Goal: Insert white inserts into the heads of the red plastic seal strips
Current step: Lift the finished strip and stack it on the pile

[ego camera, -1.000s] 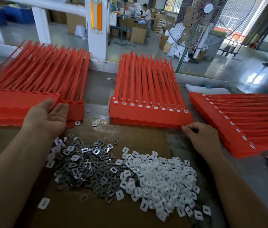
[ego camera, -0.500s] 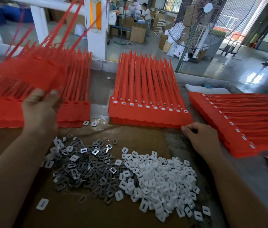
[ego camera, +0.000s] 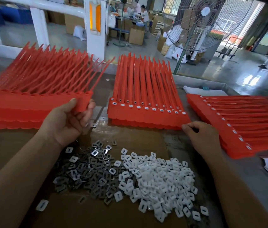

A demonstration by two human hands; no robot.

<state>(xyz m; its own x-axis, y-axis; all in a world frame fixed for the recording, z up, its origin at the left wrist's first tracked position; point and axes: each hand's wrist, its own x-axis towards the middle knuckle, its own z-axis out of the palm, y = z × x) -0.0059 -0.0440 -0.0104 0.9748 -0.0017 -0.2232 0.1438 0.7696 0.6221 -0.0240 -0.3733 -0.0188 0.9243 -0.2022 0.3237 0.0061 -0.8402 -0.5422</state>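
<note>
Left of centre: left hand [ego camera: 69, 122] pinches strip sheet [ego camera: 31, 102] corner; I'd lay it flat, heads nearest inserts [ego camera: 159, 178]. Right hand [ego camera: 200, 137] curled beside middle stack [ego camera: 146, 116]; grip unclear.

Held strip sheet [ego camera: 47, 102] runs off the left edge; fingertips of the right hand [ego camera: 202, 139] are hidden.

I see a pile of grey metal clips [ego camera: 87, 171] on brown cardboard [ego camera: 97, 218] at six o'clock. A big caged fan [ego camera: 205, 11] stands at one o'clock, a white pillar [ego camera: 95, 38] at twelve, and cardboard boxes [ego camera: 136, 37] lie beyond.
</note>
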